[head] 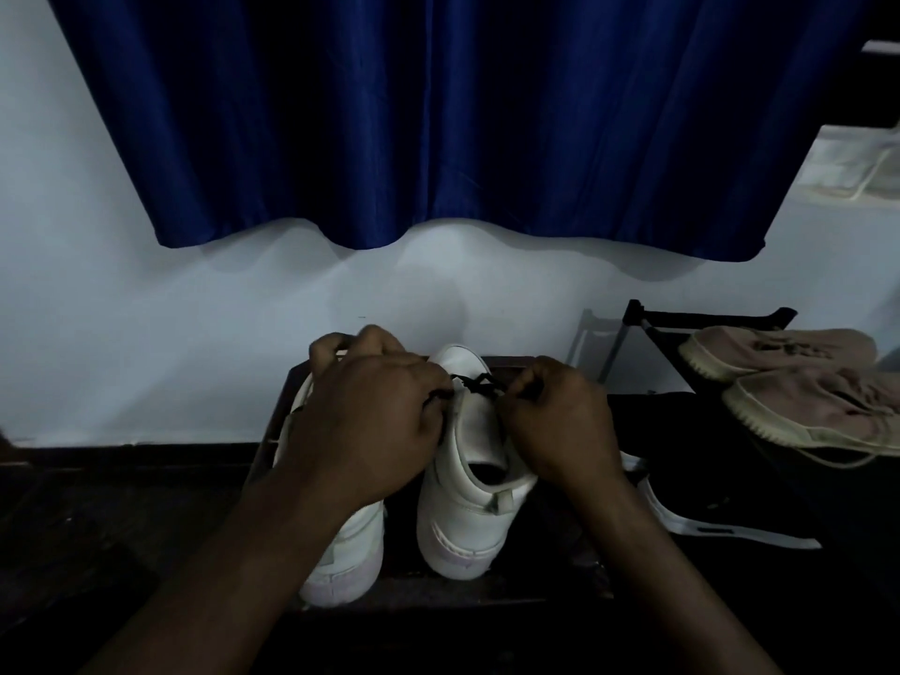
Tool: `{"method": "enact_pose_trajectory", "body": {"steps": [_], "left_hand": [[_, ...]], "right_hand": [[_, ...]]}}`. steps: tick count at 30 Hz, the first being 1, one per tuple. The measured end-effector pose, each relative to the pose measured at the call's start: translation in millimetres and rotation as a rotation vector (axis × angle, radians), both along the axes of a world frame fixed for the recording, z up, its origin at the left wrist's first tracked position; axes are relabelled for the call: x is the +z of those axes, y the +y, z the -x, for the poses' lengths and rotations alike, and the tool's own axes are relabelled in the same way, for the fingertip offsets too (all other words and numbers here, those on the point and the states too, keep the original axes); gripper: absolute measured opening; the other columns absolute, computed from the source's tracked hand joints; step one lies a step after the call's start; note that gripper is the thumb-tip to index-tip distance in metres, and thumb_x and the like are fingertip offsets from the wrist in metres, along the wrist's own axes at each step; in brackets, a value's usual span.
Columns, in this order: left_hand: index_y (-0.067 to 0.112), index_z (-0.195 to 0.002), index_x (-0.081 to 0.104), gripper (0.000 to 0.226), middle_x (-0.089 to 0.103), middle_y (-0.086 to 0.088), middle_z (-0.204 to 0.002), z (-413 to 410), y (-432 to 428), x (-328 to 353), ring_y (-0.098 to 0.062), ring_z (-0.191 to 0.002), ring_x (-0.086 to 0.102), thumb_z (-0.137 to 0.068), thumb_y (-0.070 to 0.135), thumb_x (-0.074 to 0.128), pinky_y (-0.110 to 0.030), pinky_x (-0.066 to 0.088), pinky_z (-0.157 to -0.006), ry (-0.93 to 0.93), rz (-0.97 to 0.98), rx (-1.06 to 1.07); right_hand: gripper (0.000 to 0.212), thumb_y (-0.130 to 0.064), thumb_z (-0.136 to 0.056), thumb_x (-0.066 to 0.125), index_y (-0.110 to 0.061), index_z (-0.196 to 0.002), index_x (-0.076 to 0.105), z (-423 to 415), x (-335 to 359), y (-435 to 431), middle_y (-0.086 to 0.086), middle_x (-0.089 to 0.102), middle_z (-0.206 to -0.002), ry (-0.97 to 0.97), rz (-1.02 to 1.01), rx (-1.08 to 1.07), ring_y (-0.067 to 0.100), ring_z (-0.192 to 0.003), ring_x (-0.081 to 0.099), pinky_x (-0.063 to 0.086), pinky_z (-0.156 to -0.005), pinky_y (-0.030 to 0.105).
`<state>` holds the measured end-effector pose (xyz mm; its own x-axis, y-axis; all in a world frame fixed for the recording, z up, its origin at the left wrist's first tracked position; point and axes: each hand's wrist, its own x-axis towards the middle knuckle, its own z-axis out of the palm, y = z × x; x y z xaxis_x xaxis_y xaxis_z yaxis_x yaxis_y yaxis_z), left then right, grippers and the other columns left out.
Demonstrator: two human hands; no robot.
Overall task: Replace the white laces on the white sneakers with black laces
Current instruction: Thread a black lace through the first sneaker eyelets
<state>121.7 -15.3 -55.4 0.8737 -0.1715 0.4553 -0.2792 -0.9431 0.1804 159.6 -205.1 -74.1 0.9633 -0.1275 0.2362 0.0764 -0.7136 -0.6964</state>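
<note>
Dark surface (550, 567): left hand (370, 421), right hand (555, 421), apparently around black lace (475, 382).

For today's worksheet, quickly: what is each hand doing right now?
Left hand: pinches the black lace.
Right hand: pinches the other end of it.

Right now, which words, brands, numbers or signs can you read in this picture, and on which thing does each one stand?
No text is readable here.
The white sneakers show no brand or number.
The beige shoes show no lettering.
The white strap bears a small dark mark, too blurred to read.
</note>
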Motion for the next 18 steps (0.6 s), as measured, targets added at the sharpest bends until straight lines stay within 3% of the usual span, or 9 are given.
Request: {"method": "enact_pose_trajectory", "body": {"steps": [3,6,9,12,16,18], "left_hand": [[0.034,-0.087,0.075,0.023,0.069,0.012,-0.071,-5,-6,-2,-0.020,-0.085,0.065,-0.084,0.037,0.052,-0.046,0.035,-0.094,0.026,0.001,0.060],[0.038,-0.093,0.075,0.032,0.072,0.012,-0.077,-7,-6,1,-0.018,-0.092,0.065,-0.084,0.043,0.044,-0.044,0.039,-0.092,0.131,0.053,0.104],[0.042,-0.096,0.074,0.038,0.074,0.018,-0.083,-8,-5,2,-0.014,-0.098,0.063,-0.079,0.039,0.041,-0.043,0.040,-0.095,0.157,0.119,0.097],[0.041,-0.094,0.074,0.041,0.071,0.018,-0.083,-9,1,4,-0.012,-0.101,0.057,-0.074,0.038,0.039,-0.040,0.031,-0.097,0.130,0.025,0.118],[0.031,-0.069,0.063,0.012,0.062,0.014,-0.068,-7,33,16,-0.019,-0.091,0.055,-0.075,0.042,0.063,-0.041,0.024,-0.086,0.023,-0.038,0.291],[0.029,-0.064,0.058,0.018,0.057,0.013,-0.063,-2,50,23,-0.021,-0.084,0.051,-0.074,0.033,0.073,-0.038,0.018,-0.078,-0.019,-0.008,0.416]], "right_hand": [[0.009,-0.019,-0.078,0.070,-0.020,-0.069,0.068,0,-2,1,-0.006,0.070,-0.079,-0.022,-0.023,0.034,0.015,-0.077,0.066,0.044,-0.065,0.027],[0.008,-0.022,-0.079,0.072,-0.020,-0.072,0.069,-1,-3,1,-0.005,0.070,-0.084,-0.016,-0.025,0.044,0.014,-0.080,0.064,0.040,-0.068,0.025],[0.007,-0.023,-0.081,0.072,-0.020,-0.075,0.071,-2,-3,2,-0.006,0.070,-0.086,0.004,-0.027,0.038,0.008,-0.076,0.057,0.036,-0.060,0.010],[0.009,-0.020,-0.080,0.073,-0.019,-0.072,0.073,-2,-2,2,-0.006,0.071,-0.082,0.031,-0.067,0.065,0.009,-0.076,0.062,0.038,-0.058,0.004],[0.007,-0.016,-0.079,0.074,-0.016,-0.072,0.075,-3,0,0,-0.006,0.071,-0.073,0.061,-0.094,0.046,0.009,-0.068,0.063,0.040,-0.054,0.008],[0.009,-0.015,-0.078,0.074,-0.015,-0.069,0.074,-3,0,-1,-0.008,0.068,-0.065,0.048,-0.093,0.032,0.002,-0.058,0.059,0.039,-0.050,0.010]]}}
